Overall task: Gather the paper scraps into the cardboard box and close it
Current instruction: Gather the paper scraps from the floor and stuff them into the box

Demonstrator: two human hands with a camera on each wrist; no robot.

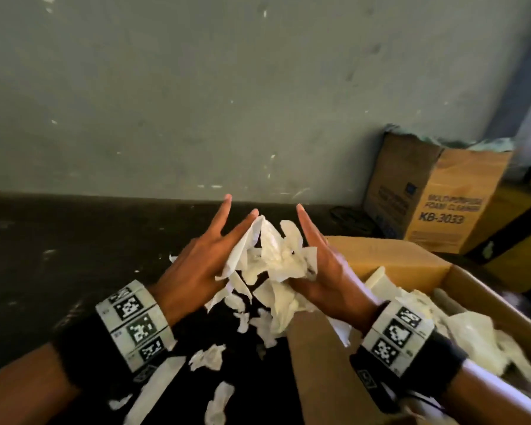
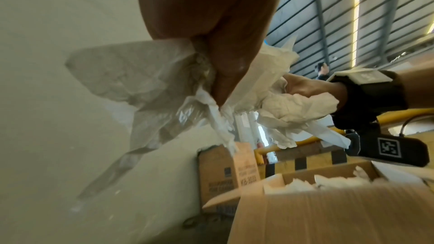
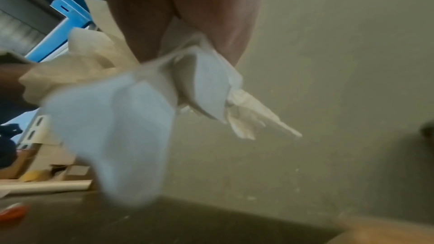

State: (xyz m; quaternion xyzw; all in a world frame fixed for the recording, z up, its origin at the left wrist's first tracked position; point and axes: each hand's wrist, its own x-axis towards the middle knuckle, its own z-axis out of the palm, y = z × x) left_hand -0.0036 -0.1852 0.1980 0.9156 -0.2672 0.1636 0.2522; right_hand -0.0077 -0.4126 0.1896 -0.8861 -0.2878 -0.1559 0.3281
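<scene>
A bundle of white paper scraps (image 1: pixel 273 259) is squeezed between my two palms, lifted above the dark floor just left of the open cardboard box (image 1: pixel 390 262). My left hand (image 1: pixel 196 262) presses it from the left and my right hand (image 1: pixel 322 265) from the right, the fingers of both straight. Some pieces hang or drop below the bundle. The box holds white scraps (image 1: pixel 472 332). Several loose scraps (image 1: pixel 209 357) lie on the floor under my hands. The left wrist view shows the bundle (image 2: pixel 140 81) under my left hand (image 2: pixel 211 16), and the box (image 2: pixel 328 214) below.
A second cardboard box marked KB-3033 (image 1: pixel 442 197) stands against the grey wall (image 1: pixel 227 102) at the back right. A yellow and black object (image 1: pixel 509 228) sits beside it. The open box's near flap (image 1: pixel 319 372) sticks out toward me.
</scene>
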